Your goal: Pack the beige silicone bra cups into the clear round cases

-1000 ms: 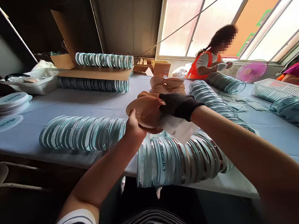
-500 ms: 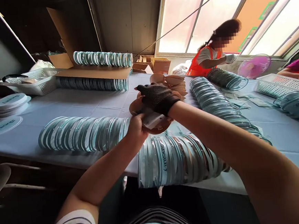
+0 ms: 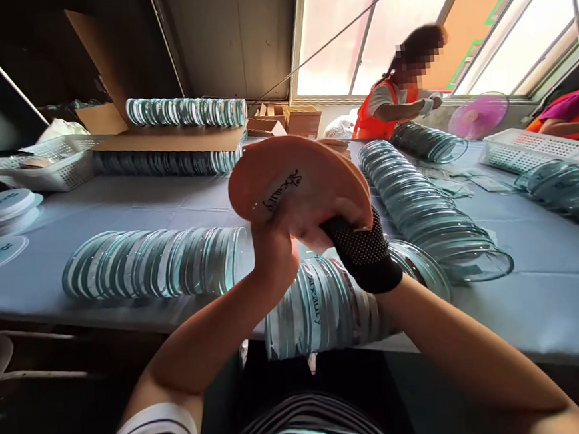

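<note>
So from my end, the counter [image 3: 133, 206] is pretty packed, and the front row of clear cases [image 3: 309, 309] right along its near edge worries me most: one low forearm bump could tip it off. The left row [image 3: 153, 264] is near it, so a nudge might spread. The peach pad [image 3: 259, 159] is held up over the gap there, tilted. My grip is closed on it, bare left hand [image 3: 277, 251] plus gloved right hand [image 3: 356, 242], but squeezing too hard could crease its lower edge. The lettering [image 3: 283, 192] might smudge if rubbed, imo.
</note>
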Tool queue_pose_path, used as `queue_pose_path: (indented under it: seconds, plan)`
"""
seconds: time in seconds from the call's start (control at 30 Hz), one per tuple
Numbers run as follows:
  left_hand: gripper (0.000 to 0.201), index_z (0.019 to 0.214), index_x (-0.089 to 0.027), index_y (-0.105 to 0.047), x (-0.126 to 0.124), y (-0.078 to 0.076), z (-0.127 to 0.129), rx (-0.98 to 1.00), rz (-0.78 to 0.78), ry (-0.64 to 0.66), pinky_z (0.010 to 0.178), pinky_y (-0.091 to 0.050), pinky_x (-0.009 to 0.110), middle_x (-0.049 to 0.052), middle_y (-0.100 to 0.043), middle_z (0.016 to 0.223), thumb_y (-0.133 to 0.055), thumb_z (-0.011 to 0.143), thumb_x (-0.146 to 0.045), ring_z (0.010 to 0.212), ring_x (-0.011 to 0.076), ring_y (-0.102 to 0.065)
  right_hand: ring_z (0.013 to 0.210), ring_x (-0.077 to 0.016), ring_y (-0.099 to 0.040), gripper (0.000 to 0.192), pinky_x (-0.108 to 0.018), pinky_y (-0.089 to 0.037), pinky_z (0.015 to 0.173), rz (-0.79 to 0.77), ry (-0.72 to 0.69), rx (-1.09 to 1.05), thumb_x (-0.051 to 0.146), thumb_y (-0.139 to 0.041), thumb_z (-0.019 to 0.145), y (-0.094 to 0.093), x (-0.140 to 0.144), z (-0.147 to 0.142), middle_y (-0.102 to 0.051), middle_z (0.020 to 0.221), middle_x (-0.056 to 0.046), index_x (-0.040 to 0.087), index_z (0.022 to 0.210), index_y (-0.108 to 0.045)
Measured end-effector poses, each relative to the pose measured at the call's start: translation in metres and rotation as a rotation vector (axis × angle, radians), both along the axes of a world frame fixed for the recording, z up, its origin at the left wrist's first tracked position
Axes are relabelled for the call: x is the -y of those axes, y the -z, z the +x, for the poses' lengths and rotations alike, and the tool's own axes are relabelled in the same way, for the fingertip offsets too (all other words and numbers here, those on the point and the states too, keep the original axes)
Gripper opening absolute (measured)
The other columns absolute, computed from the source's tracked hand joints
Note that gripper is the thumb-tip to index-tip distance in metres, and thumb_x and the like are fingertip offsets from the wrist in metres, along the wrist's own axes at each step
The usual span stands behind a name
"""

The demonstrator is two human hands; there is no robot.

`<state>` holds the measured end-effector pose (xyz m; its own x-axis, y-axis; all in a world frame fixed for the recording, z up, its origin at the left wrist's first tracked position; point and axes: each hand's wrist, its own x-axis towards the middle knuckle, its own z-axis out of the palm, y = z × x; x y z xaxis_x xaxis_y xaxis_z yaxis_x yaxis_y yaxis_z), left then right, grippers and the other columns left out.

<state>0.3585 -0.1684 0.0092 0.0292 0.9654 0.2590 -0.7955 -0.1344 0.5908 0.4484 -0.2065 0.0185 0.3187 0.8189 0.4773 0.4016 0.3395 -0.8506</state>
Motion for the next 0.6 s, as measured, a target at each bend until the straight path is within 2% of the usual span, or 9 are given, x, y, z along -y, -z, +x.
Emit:
queue_pose_path:
  seconds: [0.07,0.13,0.2,0.23,0.27,0.3,0.37,0.5,0.6]
  plan:
    - [0.026,0.106,-0.024,-0.07,0.0,0.008,-0.009,-0.128,0.054,0.03,0.111,-0.045,0.038,0.002,-0.072,0.117,-0.073,0.08,-0.024,0.127,0.0229,-0.058,0.098,-0.0283,-0.066,0.015,-0.05,-0.052,0.1,0.013,0.089,0.133,0.039,-0.062,0.073,-0.007,0.004,0.018,-0.072,0.093,-0.006,0.024,0.077,-0.065]
    - [0.036,0.111,-0.026,-0.07,-0.004,0.02,-0.029,-0.427,0.221,0.203,0.116,-0.039,0.044,0.004,-0.069,0.124,-0.079,0.076,-0.031,0.133,0.0269,-0.054,0.09,-0.026,-0.067,0.018,-0.048,-0.055,0.094,0.078,0.193,0.224,0.04,-0.057,0.074,-0.012,0.015,0.037,-0.073,0.088,-0.005,0.024,0.075,-0.066]
    - [0.058,0.12,-0.028,-0.069,-0.008,0.032,-0.053,-0.892,0.556,0.508,0.12,-0.03,0.051,0.008,-0.062,0.138,-0.087,0.066,-0.037,0.139,0.0325,-0.046,0.091,-0.0239,-0.069,0.02,-0.044,-0.055,0.095,0.166,0.285,0.233,0.04,-0.057,0.077,-0.014,0.03,0.055,-0.074,0.088,-0.004,0.023,0.077,-0.068]
    - [0.07,0.127,-0.03,-0.066,-0.01,0.037,-0.063,-1.122,0.738,0.607,0.122,-0.024,0.054,0.008,-0.056,0.145,-0.09,0.062,-0.04,0.142,0.0348,-0.042,0.09,-0.0229,-0.069,0.02,-0.043,-0.055,0.096,0.2,0.322,0.219,0.039,-0.059,0.078,-0.013,0.037,0.063,-0.074,0.086,-0.003,0.023,0.077,-0.069]
    - [0.075,0.132,-0.031,-0.063,-0.011,0.041,-0.07,-1.294,0.869,0.626,0.122,-0.021,0.057,0.009,-0.052,0.149,-0.088,0.064,-0.045,0.144,0.036,-0.039,0.089,-0.0218,-0.069,0.018,-0.041,-0.054,0.097,0.227,0.352,0.205,0.037,-0.06,0.079,-0.011,0.044,0.071,-0.074,0.084,-0.003,0.022,0.077,-0.07]
    - [0.078,0.138,-0.031,-0.058,-0.011,0.045,-0.074,-1.436,0.971,0.618,0.121,-0.02,0.059,0.009,-0.048,0.153,-0.085,0.067,-0.05,0.145,0.0362,-0.037,0.087,-0.0207,-0.069,0.015,-0.039,-0.054,0.097,0.24,0.377,0.192,0.034,-0.061,0.08,-0.008,0.05,0.079,-0.074,0.082,-0.002,0.022,0.078,-0.07]
    - [0.075,0.144,-0.03,-0.052,-0.006,0.05,-0.071,-1.613,1.042,0.504,0.12,-0.025,0.057,0.009,-0.046,0.154,-0.075,0.077,-0.056,0.144,0.0356,-0.038,0.089,-0.02,-0.07,0.013,-0.037,-0.054,0.098,0.256,0.427,0.167,0.031,-0.063,0.08,-0.002,0.058,0.094,-0.075,0.085,-0.003,0.021,0.082,-0.071]
    - [0.062,0.144,-0.025,-0.051,0.016,0.055,-0.035,-1.792,0.955,0.257,0.114,-0.034,0.057,0.014,-0.051,0.149,-0.06,0.089,-0.054,0.14,0.0391,-0.043,0.108,-0.024,-0.068,0.016,-0.041,-0.053,0.103,0.158,0.581,0.276,0.038,-0.06,0.082,0.01,0.07,0.111,-0.074,0.109,-0.004,0.026,0.088,-0.07]
    - [0.064,0.147,-0.016,-0.046,0.031,0.057,-0.006,-1.852,0.923,0.169,0.112,-0.032,0.061,0.023,-0.045,0.151,-0.049,0.095,-0.054,0.141,0.0433,-0.039,0.12,-0.0275,-0.063,0.03,-0.045,-0.048,0.109,-0.004,0.695,0.387,0.045,-0.051,0.087,0.018,0.085,0.113,-0.07,0.122,-0.006,0.028,0.105,-0.069]
